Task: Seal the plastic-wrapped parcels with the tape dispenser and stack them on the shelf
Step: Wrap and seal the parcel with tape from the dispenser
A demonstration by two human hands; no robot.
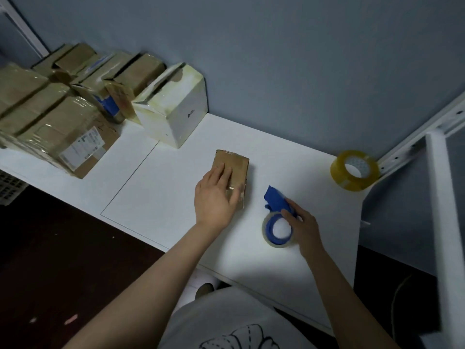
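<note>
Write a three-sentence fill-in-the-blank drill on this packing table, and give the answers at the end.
1. The left hand rests on top of the small ____ parcel.
2. The right hand grips a tape dispenser that is ____ in colour.
3. The yellow tape roll at the far right is touched by ____ hand.

Missing words: brown; blue; neither.

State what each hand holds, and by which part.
The right hand grips the tape dispenser by its blue body. The left hand only presses flat on the parcel.
</note>
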